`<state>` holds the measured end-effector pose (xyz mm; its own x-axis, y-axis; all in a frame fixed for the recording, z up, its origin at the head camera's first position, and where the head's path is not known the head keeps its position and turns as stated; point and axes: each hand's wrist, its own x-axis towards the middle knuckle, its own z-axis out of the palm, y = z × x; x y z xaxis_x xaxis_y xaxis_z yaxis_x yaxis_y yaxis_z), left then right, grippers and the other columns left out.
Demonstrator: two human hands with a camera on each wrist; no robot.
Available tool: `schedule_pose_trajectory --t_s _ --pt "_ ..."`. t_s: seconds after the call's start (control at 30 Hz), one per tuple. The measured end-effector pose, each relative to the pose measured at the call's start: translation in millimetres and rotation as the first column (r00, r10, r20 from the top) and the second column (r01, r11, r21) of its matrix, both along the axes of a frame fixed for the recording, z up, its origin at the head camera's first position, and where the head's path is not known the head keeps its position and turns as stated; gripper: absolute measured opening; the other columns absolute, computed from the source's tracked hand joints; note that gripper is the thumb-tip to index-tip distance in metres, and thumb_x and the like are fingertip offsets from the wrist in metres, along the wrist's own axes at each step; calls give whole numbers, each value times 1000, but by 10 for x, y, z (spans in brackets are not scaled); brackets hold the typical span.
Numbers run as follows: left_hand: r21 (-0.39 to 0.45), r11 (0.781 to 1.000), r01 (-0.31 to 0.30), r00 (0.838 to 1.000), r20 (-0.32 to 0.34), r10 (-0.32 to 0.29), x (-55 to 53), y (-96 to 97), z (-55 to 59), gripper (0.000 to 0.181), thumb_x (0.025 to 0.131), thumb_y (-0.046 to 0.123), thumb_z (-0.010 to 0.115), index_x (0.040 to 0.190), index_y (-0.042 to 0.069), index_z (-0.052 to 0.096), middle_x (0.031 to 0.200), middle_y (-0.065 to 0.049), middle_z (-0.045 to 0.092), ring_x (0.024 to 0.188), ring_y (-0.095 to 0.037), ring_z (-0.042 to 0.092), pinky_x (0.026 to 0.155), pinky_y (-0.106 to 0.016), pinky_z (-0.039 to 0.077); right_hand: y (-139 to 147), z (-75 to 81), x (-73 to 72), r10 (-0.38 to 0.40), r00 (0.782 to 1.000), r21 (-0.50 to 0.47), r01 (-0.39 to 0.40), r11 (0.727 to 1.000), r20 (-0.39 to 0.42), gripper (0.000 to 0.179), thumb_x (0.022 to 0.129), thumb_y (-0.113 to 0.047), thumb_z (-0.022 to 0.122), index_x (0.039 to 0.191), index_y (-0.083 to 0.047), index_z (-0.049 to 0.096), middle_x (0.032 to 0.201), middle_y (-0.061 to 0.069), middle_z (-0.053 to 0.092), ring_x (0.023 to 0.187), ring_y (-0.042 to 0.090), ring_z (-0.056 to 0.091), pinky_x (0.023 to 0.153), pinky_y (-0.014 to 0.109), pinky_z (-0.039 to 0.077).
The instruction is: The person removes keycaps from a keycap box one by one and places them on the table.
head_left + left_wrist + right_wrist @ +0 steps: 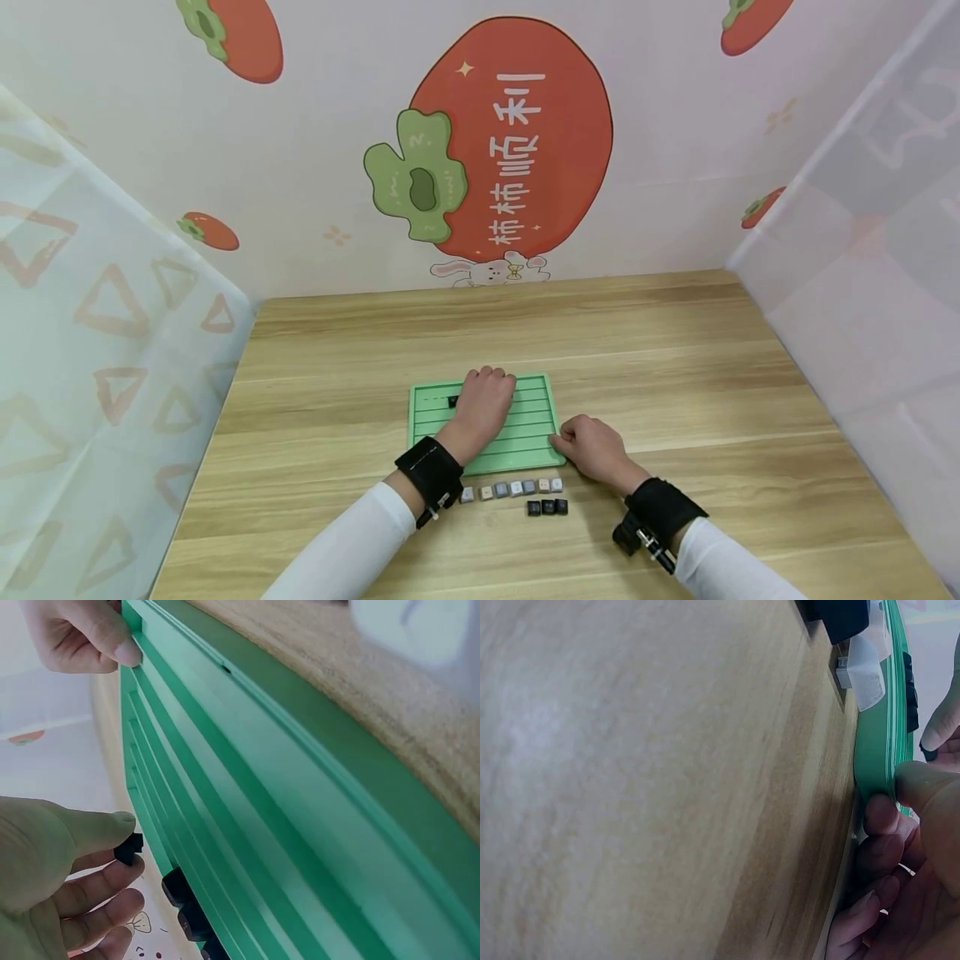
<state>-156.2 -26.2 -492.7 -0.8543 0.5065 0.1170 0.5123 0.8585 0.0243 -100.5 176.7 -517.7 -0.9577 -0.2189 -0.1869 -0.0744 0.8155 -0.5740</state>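
My left hand [486, 408] is over the far part of a green ridged tray [525, 448]. Between its thumb and index finger it pinches a black keycap [129, 848], held just above the tray's far rows. Several black keycaps [195, 921] sit in a row on that side of the tray; in the head view the hand hides most of them, leaving one black keycap [453, 402] visible at its left. At the tray's near right corner, my right hand [596, 448] grips the rim, thumb on top and fingers curled against the outer side.
On the wooden table [322, 433], a row of white, grey and beige keycaps [516, 489] lies along the tray's near edge. Three black keycaps [548, 507] lie closer still. Printed cloth walls [315, 150] stand behind and at both sides.
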Motion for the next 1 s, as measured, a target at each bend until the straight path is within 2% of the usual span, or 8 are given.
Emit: schedule_pose_trajectory --t_s 0.47,0.73,1.0 --pt "46 999 9 999 -46 -6 139 -47 80 10 90 22 77 96 14 77 90 -2 73 85 -21 67 74 -35 53 -9 -9 6 -8 1000 0 8 1000 12 53 96 -24 69 55 -18 35 53 -8 28 49 8 29 52 21 19" --pt "50 999 -4 1000 -20 5 233 -66 118 9 89 24 78 94 17 77 89 0 72 83 -20 66 73 -34 53 -8 11 14 -7 1000 -6 7 1000 1 54 96 -24 69 55 -18 34 53 -7 27 49 8 28 52 21 18" --pt "77 997 19 1000 -22 -17 325 -81 147 11 88 24 80 95 16 77 91 -1 73 86 -19 67 75 -36 54 -7 8 0 -10 1000 0 10 1000 -5 54 96 -24 69 55 -18 34 53 -8 27 50 8 28 52 21 18"
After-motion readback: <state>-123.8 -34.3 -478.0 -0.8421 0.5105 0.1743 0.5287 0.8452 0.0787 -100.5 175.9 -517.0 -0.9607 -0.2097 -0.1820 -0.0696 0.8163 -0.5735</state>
